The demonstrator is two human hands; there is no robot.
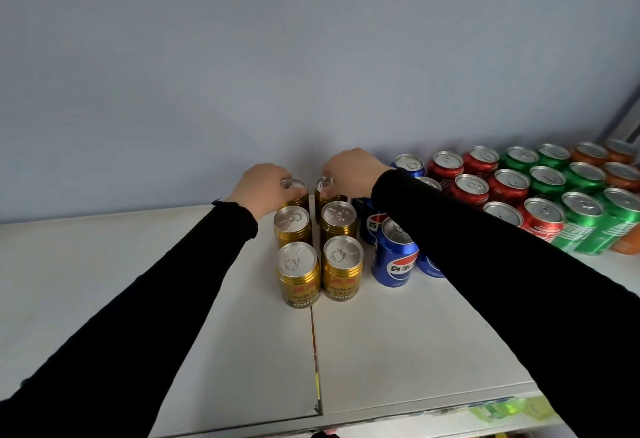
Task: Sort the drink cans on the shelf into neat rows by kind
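Gold cans [298,275] stand in two short rows on the white shelf [398,340], running from front to back. My left hand [261,188] grips the top of the rear gold can of the left row [297,195]. My right hand [349,171] grips the top of the rear gold can of the right row [323,191]. Blue cans [394,257] stand to the right of the gold ones, partly hidden by my right sleeve. Further right come red cans [471,191], green cans [585,219] and orange cans [623,174] in rows.
A pale wall [311,56] rises right behind the cans. A seam [316,351] runs front to back through the shelf below the gold cans. The shelf's left part [104,264] is bare. Yellow-green labels [502,410] sit on the front edge.
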